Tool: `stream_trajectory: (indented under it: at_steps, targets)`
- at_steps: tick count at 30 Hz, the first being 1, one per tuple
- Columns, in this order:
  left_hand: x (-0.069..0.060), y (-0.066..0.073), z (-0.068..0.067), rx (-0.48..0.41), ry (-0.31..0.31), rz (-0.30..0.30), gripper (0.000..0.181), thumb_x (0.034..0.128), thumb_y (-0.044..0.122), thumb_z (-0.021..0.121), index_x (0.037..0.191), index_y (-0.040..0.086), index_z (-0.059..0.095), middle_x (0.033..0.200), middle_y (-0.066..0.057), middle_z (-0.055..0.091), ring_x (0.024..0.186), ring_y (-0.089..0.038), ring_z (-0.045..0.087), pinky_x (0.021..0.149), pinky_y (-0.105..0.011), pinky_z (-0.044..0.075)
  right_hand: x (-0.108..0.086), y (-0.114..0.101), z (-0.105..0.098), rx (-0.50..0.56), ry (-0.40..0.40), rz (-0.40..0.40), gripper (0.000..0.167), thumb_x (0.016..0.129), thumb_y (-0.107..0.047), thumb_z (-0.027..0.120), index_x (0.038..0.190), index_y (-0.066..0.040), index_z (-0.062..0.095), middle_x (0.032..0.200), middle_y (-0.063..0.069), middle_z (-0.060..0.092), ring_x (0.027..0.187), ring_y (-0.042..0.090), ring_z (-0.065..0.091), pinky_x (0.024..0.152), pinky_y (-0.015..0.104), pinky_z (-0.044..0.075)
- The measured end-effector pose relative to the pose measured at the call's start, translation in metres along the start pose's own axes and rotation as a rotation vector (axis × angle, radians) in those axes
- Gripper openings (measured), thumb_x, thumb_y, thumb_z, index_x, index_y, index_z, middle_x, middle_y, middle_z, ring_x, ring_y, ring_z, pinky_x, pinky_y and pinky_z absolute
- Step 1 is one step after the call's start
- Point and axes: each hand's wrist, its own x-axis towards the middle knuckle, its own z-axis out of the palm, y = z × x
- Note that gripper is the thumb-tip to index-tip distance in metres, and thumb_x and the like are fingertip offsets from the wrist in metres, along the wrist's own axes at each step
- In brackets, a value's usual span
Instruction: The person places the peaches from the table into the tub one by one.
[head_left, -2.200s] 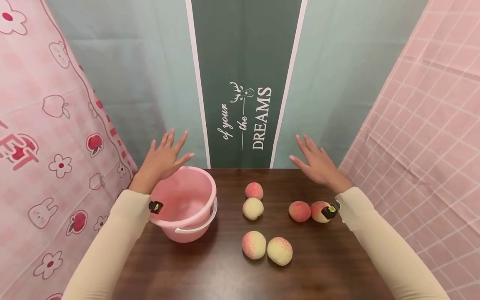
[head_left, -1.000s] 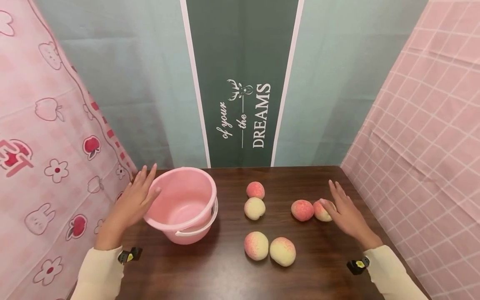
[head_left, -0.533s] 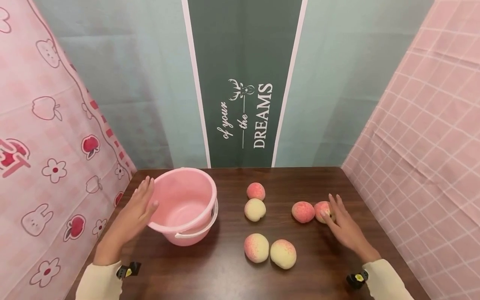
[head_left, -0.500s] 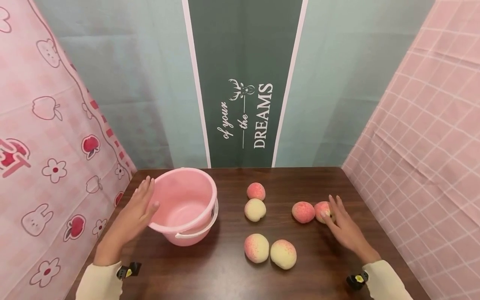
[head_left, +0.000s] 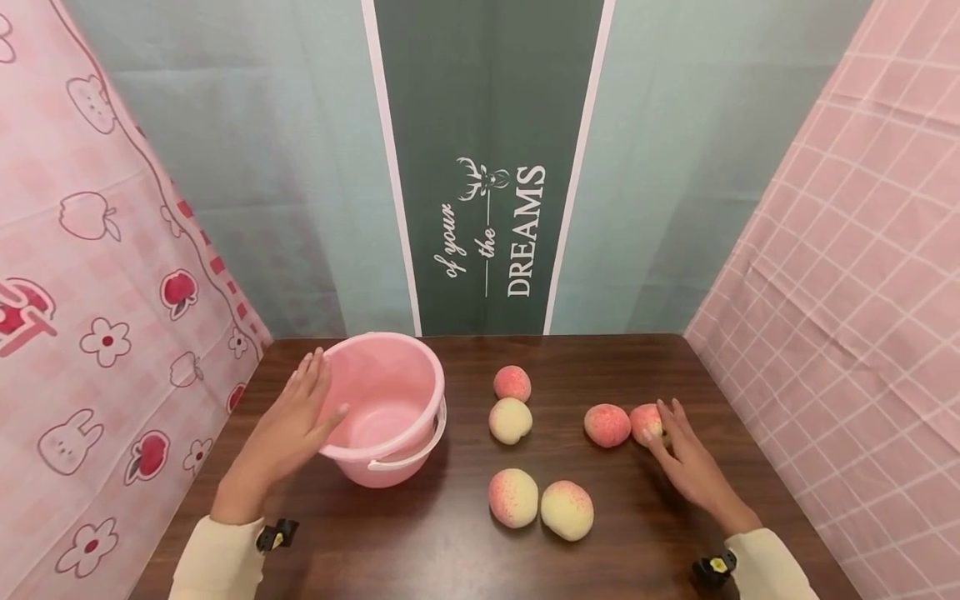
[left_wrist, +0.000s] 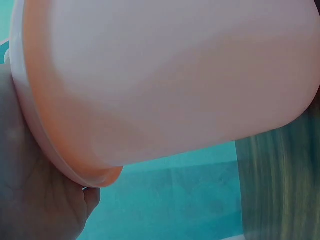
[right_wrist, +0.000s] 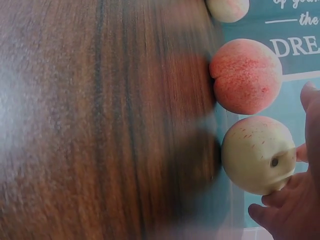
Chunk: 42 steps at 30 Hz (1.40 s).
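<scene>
My left hand (head_left: 288, 425) lies against the left side of the pink bucket (head_left: 382, 473), fingers extended along its rim. In the left wrist view the palm (left_wrist: 35, 185) meets the rim, and the bucket wall (left_wrist: 175, 85) fills most of the picture. On the right, my right hand (head_left: 690, 458) is around the outer side of a red-and-yellow peach (head_left: 645, 422), thumb and fingers apart. Its fingers reach behind that peach (right_wrist: 255, 155) in the right wrist view, while the thumb (right_wrist: 309, 95) stands off it. A redder peach (head_left: 607, 425) sits just left.
Two peaches, a red one (head_left: 512, 383) and a pale one (head_left: 511, 420), touch mid-table. Nearer the front are two larger peaches (head_left: 513, 497). The bucket's white handle (head_left: 412, 454) hangs at its front right. Fabric backdrops enclose the dark wooden table (head_left: 450, 558).
Both hands have come down from above the table, the left to the bucket, the right to the outer peach. Over the last half second the bucket has shifted slightly right with the left hand.
</scene>
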Motion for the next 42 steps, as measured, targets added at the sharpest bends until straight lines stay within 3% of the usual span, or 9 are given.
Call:
stream_trajectory:
  at_steps: [6, 14, 19, 28, 37, 42]
  targets:
    - [0.011, 0.005, 0.008, -0.012, -0.030, -0.019, 0.083, 0.1050, 0.050, 0.046, 0.158, -0.007, 0.017, 0.168, -0.021, 0.004, 0.155, -0.040, 0.004, 0.125, -0.050, 0.010, -0.001, 0.003, 0.004, 0.025, 0.024, -0.007, 0.081, 0.104, -0.041, 0.057, 0.162, -0.004, 0.014, 0.166, 0.028, -0.001, 0.144, 0.059, 0.021, 0.100, 0.079, 0.030]
    - [0.018, 0.013, 0.018, -0.019, -0.006, -0.025, 0.085, 0.1040, 0.052, 0.047, 0.158, -0.007, 0.019, 0.168, -0.023, 0.009, 0.155, -0.041, 0.006, 0.121, -0.059, 0.018, 0.004, 0.005, 0.012, 0.019, 0.114, -0.060, 0.082, 0.098, -0.035, 0.068, 0.157, 0.005, 0.027, 0.159, 0.038, 0.019, 0.142, 0.059, 0.026, 0.100, 0.077, 0.033]
    - [0.021, 0.017, 0.022, -0.023, -0.026, -0.054, 0.087, 0.1039, 0.055, 0.044, 0.159, -0.006, 0.014, 0.168, -0.021, 0.007, 0.155, -0.039, 0.004, 0.121, -0.059, 0.018, 0.005, 0.005, 0.016, 0.005, 0.153, -0.080, 0.081, 0.095, -0.032, 0.073, 0.154, 0.007, 0.033, 0.154, 0.041, 0.028, 0.140, 0.059, 0.030, 0.100, 0.076, 0.034]
    - [0.028, 0.024, 0.024, -0.026, -0.032, -0.058, 0.089, 0.1033, 0.057, 0.043, 0.160, -0.003, 0.012, 0.169, -0.019, 0.005, 0.156, -0.037, 0.003, 0.121, -0.059, 0.018, 0.008, 0.010, 0.020, -0.043, 0.297, -0.161, 0.073, 0.080, -0.002, 0.083, 0.143, 0.010, 0.048, 0.140, 0.038, 0.049, 0.126, 0.057, 0.048, 0.100, 0.067, 0.040]
    - [0.035, 0.027, 0.023, -0.011, -0.027, -0.049, 0.090, 0.1028, 0.059, 0.043, 0.160, -0.003, 0.012, 0.169, -0.019, 0.005, 0.156, -0.037, 0.003, 0.121, -0.057, 0.019, 0.012, 0.013, 0.020, -0.027, 0.337, -0.132, 0.077, 0.075, -0.002, 0.087, 0.142, 0.007, 0.051, 0.136, 0.034, 0.055, 0.121, 0.053, 0.055, 0.092, 0.066, 0.044]
    - [0.040, 0.029, 0.021, -0.005, -0.025, -0.046, 0.090, 0.1027, 0.058, 0.043, 0.160, -0.004, 0.013, 0.168, -0.022, 0.007, 0.155, -0.039, 0.005, 0.121, -0.058, 0.020, 0.014, 0.012, 0.019, -0.033, 0.371, -0.118, 0.076, 0.074, 0.000, 0.087, 0.141, 0.007, 0.053, 0.130, 0.033, 0.060, 0.109, 0.044, 0.061, 0.083, 0.057, 0.046]
